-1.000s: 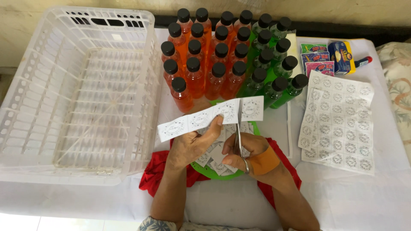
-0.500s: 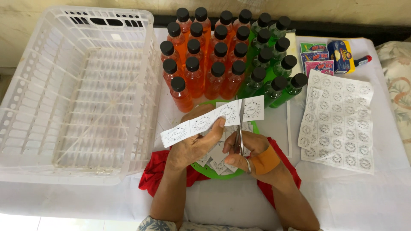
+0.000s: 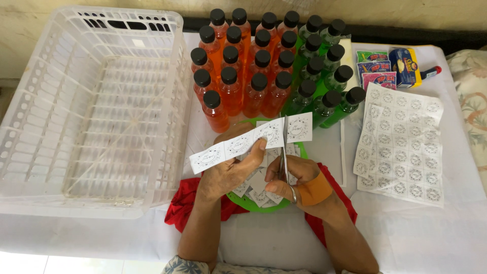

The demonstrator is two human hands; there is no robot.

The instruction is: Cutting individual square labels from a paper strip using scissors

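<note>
Label strip (image 3: 243, 143), scissors (image 3: 284, 152), two hands

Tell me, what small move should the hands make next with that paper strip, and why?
Probably close the scissors fully. The right hand has the blades across the label strip, between the end label and the next, and that end label looks barely attached. The left hand pinches the strip above the green plate, where cut labels already lie.

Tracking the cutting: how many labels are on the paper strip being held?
4. Three lie on the strip left of the scissors, pinched by the left hand; one lies right of the blades. None look hidden.
</note>
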